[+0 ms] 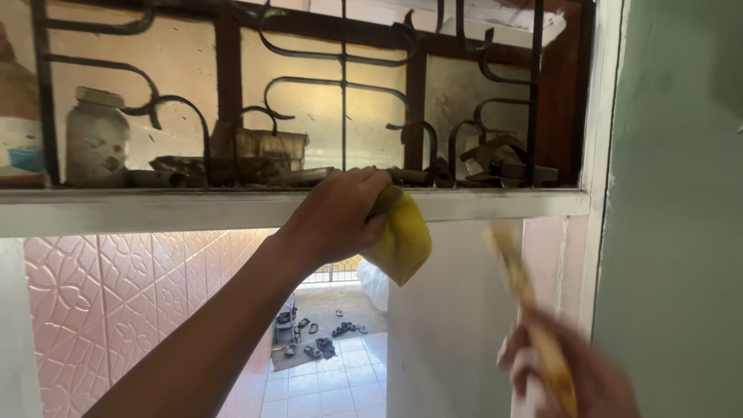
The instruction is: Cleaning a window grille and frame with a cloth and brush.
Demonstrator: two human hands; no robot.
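My left hand (340,213) is raised to the white ledge (155,209) above a doorway and grips a yellow cloth (402,240), pressed against the ledge's front edge. The cloth hangs below the fingers. My right hand (573,371) is low at the right, blurred, and holds a yellowish stick-like tool (518,282), perhaps a brush handle, pointing up toward the ledge.
Behind a dark iron grille (340,101) on the ledge stand a dusty white jar (97,139), a brown box (263,151) and rusty metal parts (495,162). A green wall (681,232) is at right, pink patterned tiles (116,302) at left. Shoes lie on the floor (317,344) beyond the doorway.
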